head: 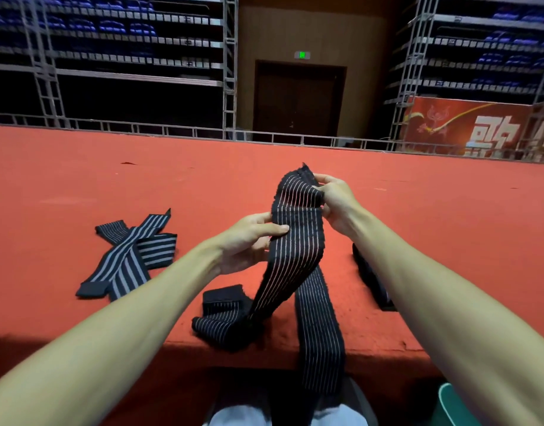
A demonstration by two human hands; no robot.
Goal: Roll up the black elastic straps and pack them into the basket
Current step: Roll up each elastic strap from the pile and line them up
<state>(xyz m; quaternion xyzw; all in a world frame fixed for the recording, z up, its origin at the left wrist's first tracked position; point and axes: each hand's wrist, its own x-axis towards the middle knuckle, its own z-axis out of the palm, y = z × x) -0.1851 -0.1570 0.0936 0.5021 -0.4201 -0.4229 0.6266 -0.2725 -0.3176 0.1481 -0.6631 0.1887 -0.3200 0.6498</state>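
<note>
A long black elastic strap (295,241) with thin pale stripes hangs above the red surface, folded over at its top end. My right hand (335,201) pinches that folded top end. My left hand (249,241) grips the strap's left edge a little lower, thumb on the front. One tail drops onto the surface and bunches near the front edge; the other hangs over the edge toward my lap. Two more striped straps (129,256) lie crossed on the left. Another dark strap (372,278) lies partly hidden behind my right forearm. No basket is clearly visible.
The red carpeted platform (80,186) stretches far ahead and to both sides, ending at a low metal rail. Metal racks, a dark door and a red banner stand beyond. A green object (452,407) shows at the bottom right, by my knees.
</note>
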